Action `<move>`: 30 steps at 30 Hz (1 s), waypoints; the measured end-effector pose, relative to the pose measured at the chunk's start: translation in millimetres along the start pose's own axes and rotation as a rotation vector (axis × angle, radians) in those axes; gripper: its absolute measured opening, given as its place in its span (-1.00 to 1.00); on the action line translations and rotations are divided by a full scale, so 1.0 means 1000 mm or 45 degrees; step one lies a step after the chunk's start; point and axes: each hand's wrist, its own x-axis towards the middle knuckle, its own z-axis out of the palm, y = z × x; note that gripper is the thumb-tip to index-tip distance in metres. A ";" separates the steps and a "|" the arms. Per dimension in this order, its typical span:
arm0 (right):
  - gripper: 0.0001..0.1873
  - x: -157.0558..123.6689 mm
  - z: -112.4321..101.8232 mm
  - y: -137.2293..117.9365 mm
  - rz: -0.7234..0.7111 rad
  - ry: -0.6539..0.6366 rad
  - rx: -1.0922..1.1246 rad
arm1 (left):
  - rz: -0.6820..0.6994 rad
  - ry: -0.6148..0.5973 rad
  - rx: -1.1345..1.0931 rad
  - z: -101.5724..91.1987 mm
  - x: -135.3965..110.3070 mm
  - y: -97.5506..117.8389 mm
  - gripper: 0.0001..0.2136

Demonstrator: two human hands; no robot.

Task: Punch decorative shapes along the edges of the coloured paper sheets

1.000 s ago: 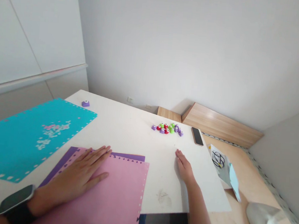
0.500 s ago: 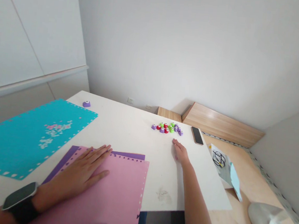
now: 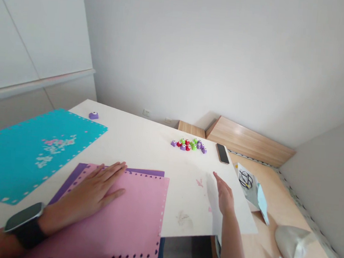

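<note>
My left hand [image 3: 89,192] lies flat and open on one pink foam sheet [image 3: 116,216], fingers spread, gripping nothing. That sheet sits on one purple sheet [image 3: 75,179], which shows along its top and left edges. Small heart-shaped holes run along the pink sheet's edges. A black smartwatch [image 3: 23,222] is on my left wrist.

My right hand [image 3: 224,198] is open too, fingers together and held edge-on over the white board [image 3: 145,155]. I can't tell whether it touches the board. Small pink paper scraps [image 3: 199,182] lie just beside it.

Further along the board are one black phone [image 3: 222,153], face up, and a tight cluster of small craft punches [image 3: 188,145] in purple, red and green. They overlap too much to count exactly. One more purple punch [image 3: 93,115] sits apart, near one teal sheet [image 3: 37,149] scattered with pink and white cut shapes.

Off the board, on the wooden surface to my right, are one packet [image 3: 245,183] holding a coiled black cord, and one pale blue card [image 3: 262,203].
</note>
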 end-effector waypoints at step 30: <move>-0.22 -0.057 0.081 0.021 0.133 0.286 -0.167 | -0.007 0.018 -0.024 -0.005 0.002 0.003 -0.26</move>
